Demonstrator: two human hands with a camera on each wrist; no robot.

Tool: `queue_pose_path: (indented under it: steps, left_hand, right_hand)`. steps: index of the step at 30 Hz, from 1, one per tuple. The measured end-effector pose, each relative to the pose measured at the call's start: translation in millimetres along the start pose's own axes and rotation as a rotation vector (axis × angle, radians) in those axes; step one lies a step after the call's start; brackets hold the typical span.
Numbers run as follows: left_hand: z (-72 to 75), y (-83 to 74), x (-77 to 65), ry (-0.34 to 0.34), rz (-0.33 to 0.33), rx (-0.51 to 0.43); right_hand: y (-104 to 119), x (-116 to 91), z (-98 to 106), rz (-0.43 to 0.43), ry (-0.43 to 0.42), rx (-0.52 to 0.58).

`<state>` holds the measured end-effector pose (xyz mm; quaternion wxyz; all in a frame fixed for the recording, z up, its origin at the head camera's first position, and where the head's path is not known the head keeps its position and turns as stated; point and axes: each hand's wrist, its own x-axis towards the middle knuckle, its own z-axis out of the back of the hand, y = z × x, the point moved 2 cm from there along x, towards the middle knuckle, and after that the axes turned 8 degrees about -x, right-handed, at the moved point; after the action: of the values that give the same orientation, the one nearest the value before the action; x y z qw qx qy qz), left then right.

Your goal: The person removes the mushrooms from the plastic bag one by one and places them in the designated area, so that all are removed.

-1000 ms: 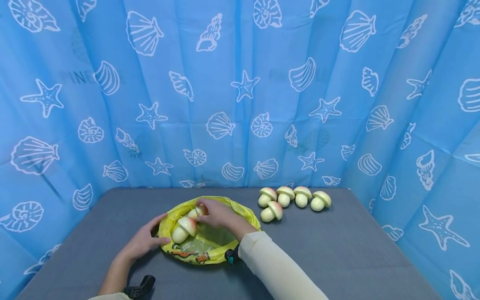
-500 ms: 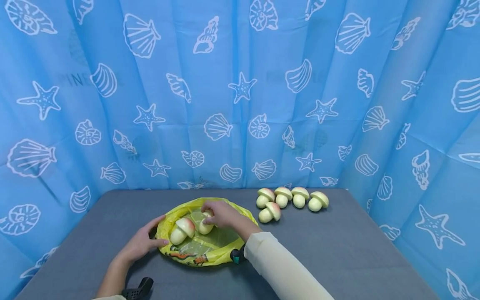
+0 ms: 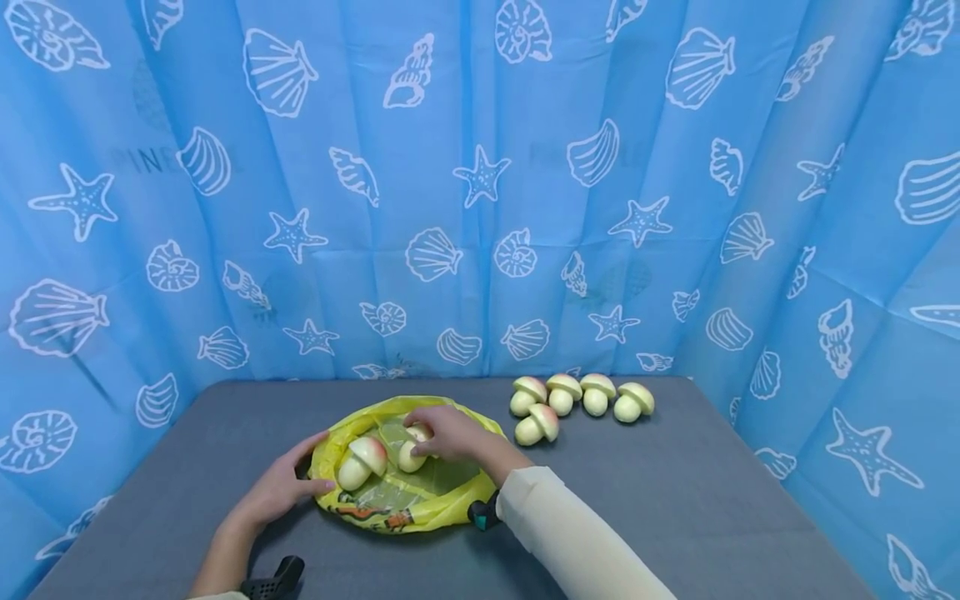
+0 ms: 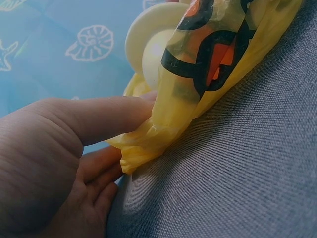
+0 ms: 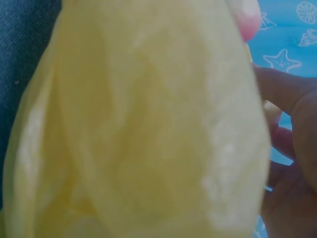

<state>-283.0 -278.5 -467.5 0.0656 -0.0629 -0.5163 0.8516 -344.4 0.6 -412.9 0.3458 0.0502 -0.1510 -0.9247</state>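
A yellow plastic bag (image 3: 442,510) lies on the table with its mouth spread wide and dark and orange print on its near side. My left hand (image 3: 273,492) holds its left rim; in the left wrist view the thumb (image 4: 114,116) lies against the yellow film, with fingers behind it. Inside the bag, a pale mushroom with a pink-tinged cap (image 3: 362,463) sits at the left. My right hand (image 3: 450,435) reaches in from the right and grips a second mushroom (image 3: 409,457), partly hidden by the fingers. Yellow film covers most of the right wrist view, with part of the right hand (image 5: 292,124) at its edge.
Several more mushrooms (image 3: 596,395) stand in a cluster at the table's back right, one lying tilted (image 3: 537,425) in front. The grey table (image 3: 675,517) meets a blue shell-print curtain (image 3: 480,275) behind.
My right hand has moved slightly right inside the bag, taking its mushroom away from the other one. The left hand stays at the rim, and the head view has shifted a little.
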Motion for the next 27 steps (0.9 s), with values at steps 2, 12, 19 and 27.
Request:
queue_pose_path:
  steps: [2, 12, 19, 27]
  left_hand:
    - [-0.2, 0.3, -0.3, 0.001, -0.003, -0.003]
    - [-0.2, -1.3, 0.2, 0.003, 0.012, -0.011]
    - [-0.1, -0.5, -0.1, 0.003, 0.012, -0.002]
    - [-0.6, 0.1, 0.6, 0.003, 0.019, 0.009]
  right_hand:
    - [0.2, -0.9, -0.2, 0.006, -0.002, -0.006]
    - [-0.3, -14.0, 10.9, 0.009, -0.05, 0.013]
    - [-3.4, -30.8, 19.0, 0.045, -0.125, 0.045]
    - [-14.5, -50.7, 28.8, 0.029, -0.191, 0.101]
